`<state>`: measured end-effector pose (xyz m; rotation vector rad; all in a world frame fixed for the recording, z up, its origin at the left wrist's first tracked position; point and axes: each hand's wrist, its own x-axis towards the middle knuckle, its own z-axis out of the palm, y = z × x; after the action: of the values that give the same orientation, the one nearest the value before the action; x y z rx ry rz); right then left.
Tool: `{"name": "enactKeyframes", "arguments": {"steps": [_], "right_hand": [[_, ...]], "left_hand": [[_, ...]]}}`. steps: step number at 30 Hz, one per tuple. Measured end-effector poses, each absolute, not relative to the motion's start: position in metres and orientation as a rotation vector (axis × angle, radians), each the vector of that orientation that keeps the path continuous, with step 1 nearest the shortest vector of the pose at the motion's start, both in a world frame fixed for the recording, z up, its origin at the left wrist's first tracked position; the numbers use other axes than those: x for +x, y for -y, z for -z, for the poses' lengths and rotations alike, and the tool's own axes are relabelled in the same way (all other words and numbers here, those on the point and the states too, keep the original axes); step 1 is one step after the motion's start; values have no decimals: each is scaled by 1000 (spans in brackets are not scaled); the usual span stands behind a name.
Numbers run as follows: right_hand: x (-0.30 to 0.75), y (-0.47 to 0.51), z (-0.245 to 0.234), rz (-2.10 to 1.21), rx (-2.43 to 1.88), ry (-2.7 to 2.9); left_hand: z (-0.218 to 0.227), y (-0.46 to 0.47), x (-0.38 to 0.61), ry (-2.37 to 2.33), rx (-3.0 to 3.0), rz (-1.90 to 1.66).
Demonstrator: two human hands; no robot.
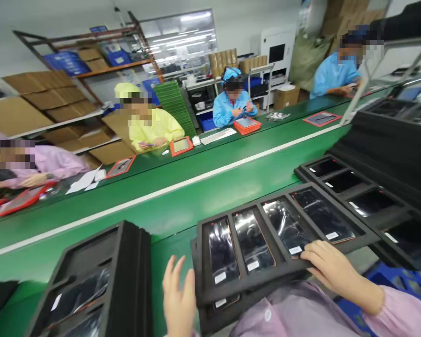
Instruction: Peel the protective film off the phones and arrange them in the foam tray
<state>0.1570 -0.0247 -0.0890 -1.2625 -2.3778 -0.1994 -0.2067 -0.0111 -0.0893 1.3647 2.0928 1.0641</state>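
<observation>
A black foam tray (243, 285) lies in front of me, slightly skewed on top of another tray. Several glossy black phones (222, 248) in clear film sit in its slots, each with a small white label near its lower end. My right hand (331, 269) grips the tray's front rim, its fingertips beside the lower end of one phone (284, 222). Just off the tray's left side, my left hand (178, 295) is raised with fingers apart, holding nothing.
A stack of black foam trays (128, 271) stands at left. Another loaded tray (351, 187) and a tall black stack (393, 154) are at right. Blue crates (396, 281) sit below. Beyond the green conveyor (210, 192), several co-workers handle items near red-edged trays (247, 124).
</observation>
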Motion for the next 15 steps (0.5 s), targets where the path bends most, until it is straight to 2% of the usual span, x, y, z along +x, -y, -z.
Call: {"name": "enactKeyframes", "arguments": {"steps": [7,15], "right_hand": [[247,-9,75,599,-1955,1912],[322,-58,78,537,-2513,1518]], "left_hand": [[111,32,-237,-2053,1117,-1015],[142,27,-199,-2052,1336,-972]]}}
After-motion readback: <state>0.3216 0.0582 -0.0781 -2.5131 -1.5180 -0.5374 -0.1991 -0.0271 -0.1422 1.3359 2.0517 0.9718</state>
